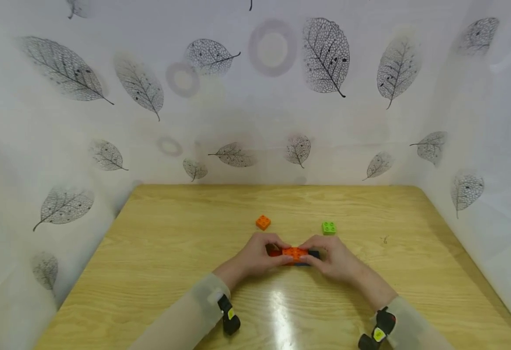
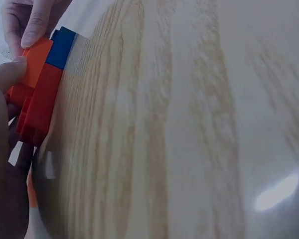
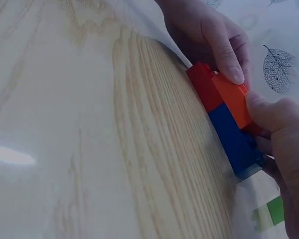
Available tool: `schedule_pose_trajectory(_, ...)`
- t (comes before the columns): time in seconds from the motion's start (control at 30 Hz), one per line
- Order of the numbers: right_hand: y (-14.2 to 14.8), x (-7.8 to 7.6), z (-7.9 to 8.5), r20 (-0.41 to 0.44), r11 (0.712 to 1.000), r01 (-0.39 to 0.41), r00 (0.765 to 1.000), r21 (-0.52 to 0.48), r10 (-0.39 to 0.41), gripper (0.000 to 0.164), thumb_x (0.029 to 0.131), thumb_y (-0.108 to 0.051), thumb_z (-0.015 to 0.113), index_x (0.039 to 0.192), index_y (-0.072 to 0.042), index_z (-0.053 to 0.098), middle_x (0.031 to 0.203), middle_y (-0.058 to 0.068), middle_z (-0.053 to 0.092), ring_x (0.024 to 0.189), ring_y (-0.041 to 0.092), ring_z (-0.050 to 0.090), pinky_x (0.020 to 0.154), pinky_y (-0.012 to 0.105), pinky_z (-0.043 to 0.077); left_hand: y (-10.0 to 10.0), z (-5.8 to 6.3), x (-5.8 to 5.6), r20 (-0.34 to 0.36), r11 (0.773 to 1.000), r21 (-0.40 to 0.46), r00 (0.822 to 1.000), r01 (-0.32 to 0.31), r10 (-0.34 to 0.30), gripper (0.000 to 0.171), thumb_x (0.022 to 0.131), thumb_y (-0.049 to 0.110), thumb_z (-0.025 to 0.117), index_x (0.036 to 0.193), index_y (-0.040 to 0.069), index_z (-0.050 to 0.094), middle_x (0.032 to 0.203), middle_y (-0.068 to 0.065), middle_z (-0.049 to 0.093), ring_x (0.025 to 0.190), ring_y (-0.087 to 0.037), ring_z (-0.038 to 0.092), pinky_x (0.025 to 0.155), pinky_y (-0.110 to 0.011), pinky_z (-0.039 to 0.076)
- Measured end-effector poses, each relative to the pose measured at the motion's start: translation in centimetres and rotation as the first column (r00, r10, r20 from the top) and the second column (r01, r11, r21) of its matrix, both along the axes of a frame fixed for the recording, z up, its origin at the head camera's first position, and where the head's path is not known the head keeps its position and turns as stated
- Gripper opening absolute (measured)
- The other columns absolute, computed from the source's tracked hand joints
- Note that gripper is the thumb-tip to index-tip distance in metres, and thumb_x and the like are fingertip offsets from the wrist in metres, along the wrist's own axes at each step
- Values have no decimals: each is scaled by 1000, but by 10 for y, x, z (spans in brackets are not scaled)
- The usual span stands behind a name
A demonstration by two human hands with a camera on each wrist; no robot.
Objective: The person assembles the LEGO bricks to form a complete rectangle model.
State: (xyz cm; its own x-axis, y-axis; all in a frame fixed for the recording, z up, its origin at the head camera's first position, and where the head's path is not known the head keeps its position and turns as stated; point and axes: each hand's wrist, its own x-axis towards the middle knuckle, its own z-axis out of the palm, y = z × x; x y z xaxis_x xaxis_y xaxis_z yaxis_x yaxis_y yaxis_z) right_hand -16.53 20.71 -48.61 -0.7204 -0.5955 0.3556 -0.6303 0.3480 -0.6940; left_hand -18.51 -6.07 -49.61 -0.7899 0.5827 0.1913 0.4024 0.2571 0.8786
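On the table, an orange toy building brick [image 1: 294,253] sits on top of a red brick [image 2: 44,99] and a blue brick [image 3: 232,142] that lie end to end. It spans the place where the two meet. My left hand [image 1: 256,255] pinches the left end of the orange brick between thumb and fingers. At its right end, my right hand [image 1: 333,257] pinches the same brick, with the thumb on the near side. Studs of the red and blue bricks stick out past the orange one, partly hidden by the fingers.
Beyond the left hand lies a small square orange brick [image 1: 263,222]. A small lime-green brick [image 1: 329,228] lies beyond the right hand. The wooden table [image 1: 185,218] ends at a pale, leaf-printed backdrop [image 1: 255,107] behind and on both sides.
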Motion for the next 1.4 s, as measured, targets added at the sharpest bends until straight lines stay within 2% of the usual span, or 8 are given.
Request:
schedule_pose_trajectory(0.13,1,-1,1,27,1000,5,1000,30,-6,20,96,-12,81,116,-13,79,112,-6,76,103,15,72,89,40,60,1,0,0,4,1000,21,1000,17,-17,19,93,18,85,111,11,82,96,1,76,81,-13,68,73,-27,57)
schedule_pose_trajectory(0.3,0,-1,5,28,999,-2,1000,52,0,18,97,-14,80,115,-14,79,112,-7,76,104,14,72,89,40,60,0,-1,0,-25,999,43,999,21,-20,19,93,16,85,111,9,82,96,-1,76,83,-14,68,75,-28,57)
schedule_pose_trajectory(0.47,-1,1,9,-56,993,13,998,120,-6,19,97,-13,80,116,-11,78,111,-4,76,102,12,71,86,36,61,0,-1,1,-60,999,20,998,26,-25,20,93,15,85,112,10,81,98,5,75,90,-10,69,82,-29,58)
schedule_pose_trajectory(0.57,-1,1,10,-84,989,23,996,148,-11,20,96,-13,81,116,-9,77,111,-3,77,102,12,72,85,36,61,1,-4,1,-69,1000,18,997,23,-22,20,94,17,85,113,12,81,98,6,75,91,-8,69,82,-28,58)
schedule_pose_trajectory(0.83,-1,-2,19,35,983,19,999,185,-26,17,100,-22,78,115,-16,79,112,-12,75,106,10,70,93,41,58,0,-6,1,-78,999,43,997,9,-6,21,93,18,85,114,14,81,99,7,76,90,-10,69,81,-30,58)
schedule_pose_trajectory(1.17,1,-1,24,107,981,31,993,190,-52,19,101,-28,77,118,-20,78,115,-15,74,110,10,68,97,44,56,0,-5,2,-72,1000,21,997,7,-5,23,93,20,85,115,13,81,97,9,75,89,-9,68,80,-29,57)
schedule_pose_trajectory(1.27,4,-2,25,106,983,38,993,179,-58,22,100,-27,78,119,-17,78,115,-11,74,110,14,68,96,46,56,0,-4,2,-80,1000,20,997,4,-2,23,93,18,86,115,13,81,98,9,75,90,-9,68,81,-29,57)
schedule_pose_trajectory(1.4,10,-3,27,81,986,49,995,160,-62,27,99,-24,78,122,-8,77,118,1,76,113,22,69,96,51,56,0,-3,2,-77,1000,2,997,1,-1,25,93,18,85,117,12,81,100,9,75,91,-9,68,83,-30,57)
